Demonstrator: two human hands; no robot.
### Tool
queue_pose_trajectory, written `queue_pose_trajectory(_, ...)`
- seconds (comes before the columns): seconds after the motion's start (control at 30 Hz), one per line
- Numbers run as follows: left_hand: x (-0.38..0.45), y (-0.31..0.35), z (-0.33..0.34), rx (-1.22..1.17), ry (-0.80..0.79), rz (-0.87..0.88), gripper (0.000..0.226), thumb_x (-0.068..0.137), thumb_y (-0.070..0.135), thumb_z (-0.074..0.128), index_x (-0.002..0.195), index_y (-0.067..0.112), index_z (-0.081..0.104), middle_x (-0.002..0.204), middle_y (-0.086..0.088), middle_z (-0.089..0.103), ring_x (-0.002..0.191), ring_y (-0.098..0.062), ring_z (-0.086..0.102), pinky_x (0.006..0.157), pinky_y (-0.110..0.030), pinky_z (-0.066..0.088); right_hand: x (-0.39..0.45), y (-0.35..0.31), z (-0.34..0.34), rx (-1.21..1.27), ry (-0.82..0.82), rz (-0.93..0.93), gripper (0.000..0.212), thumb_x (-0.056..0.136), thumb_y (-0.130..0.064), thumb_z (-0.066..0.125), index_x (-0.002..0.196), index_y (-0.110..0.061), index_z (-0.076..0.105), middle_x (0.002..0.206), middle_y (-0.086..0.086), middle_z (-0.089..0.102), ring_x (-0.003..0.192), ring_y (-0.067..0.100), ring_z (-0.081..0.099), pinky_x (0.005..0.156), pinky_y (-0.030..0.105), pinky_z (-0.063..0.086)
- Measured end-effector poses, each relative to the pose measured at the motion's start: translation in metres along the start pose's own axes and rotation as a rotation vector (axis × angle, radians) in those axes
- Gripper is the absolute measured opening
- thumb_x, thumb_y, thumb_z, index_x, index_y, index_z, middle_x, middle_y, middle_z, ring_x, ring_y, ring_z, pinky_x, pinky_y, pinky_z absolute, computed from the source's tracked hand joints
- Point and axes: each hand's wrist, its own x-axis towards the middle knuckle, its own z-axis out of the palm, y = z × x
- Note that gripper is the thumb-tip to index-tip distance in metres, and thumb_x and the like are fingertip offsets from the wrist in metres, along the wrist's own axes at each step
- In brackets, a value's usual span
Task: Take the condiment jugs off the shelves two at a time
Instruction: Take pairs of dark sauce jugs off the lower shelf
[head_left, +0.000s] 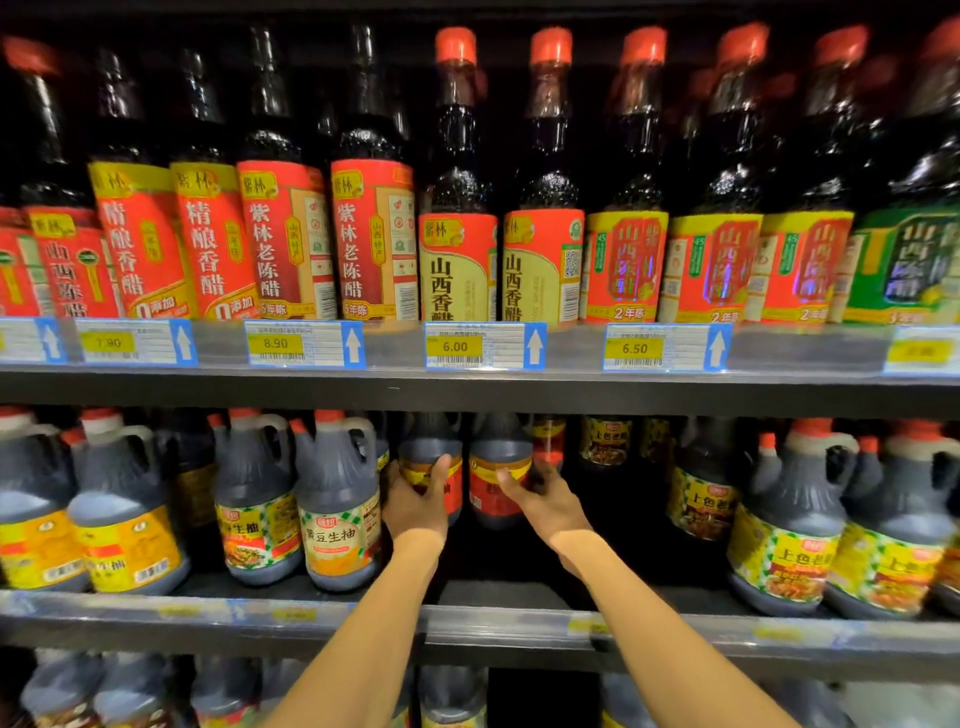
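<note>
Shelf price tags (275, 343) read 8.90, 6.00 and 6.50; a jug label (337, 538) reads 黄豆生抽; a bottle label (449, 280) reads 山西香醋.

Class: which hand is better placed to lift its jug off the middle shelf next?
Neither clearly: the left hand grips the left red-labelled jug, the right hand the right red-labelled jug. Both seem ready together.

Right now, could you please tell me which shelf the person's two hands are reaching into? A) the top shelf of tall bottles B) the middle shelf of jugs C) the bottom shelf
B: the left hand and right hand each grip a dark jug on the middle shelf.
</note>
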Motion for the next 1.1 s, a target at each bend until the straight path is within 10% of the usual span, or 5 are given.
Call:
queue_pose_trajectory(0.67, -0.003, -0.002, -0.001, 0.320, -0.073, -0.074, 0.080, 0.073, 0.029, 0.090, 0.131, -0.003, 0.046, 0.131, -0.026, 0.060, 0.120, -0.045, 0.059, 0.093, -0.045, 0.047, 0.017, 0.014, 0.007, 0.117, -0.039, -0.042, 0.085, 0.067, -0.058, 0.087, 0.139, -0.038, 0.047, 0.128, -0.008, 0.069, 0.120, 0.015, 0.064, 0.110, 0.045, 0.049)
queue_pose_trajectory(1.1, -0.001, -0.004, -0.005, 0.316, -0.105, -0.030, 0.066, 0.080, 0.024, 0.085, 0.128, -0.002, 0.049, 0.130, -0.025, 0.062, 0.120, -0.043, 0.060, 0.094, -0.043, 0.047, 0.019, 0.013, 0.009, 0.099, -0.006, -0.116, 0.059, 0.087, -0.032, 0.080, 0.138, -0.023, 0.052, 0.118, -0.005, 0.067, 0.115, 0.015, 0.063, 0.100, 0.031, 0.050)
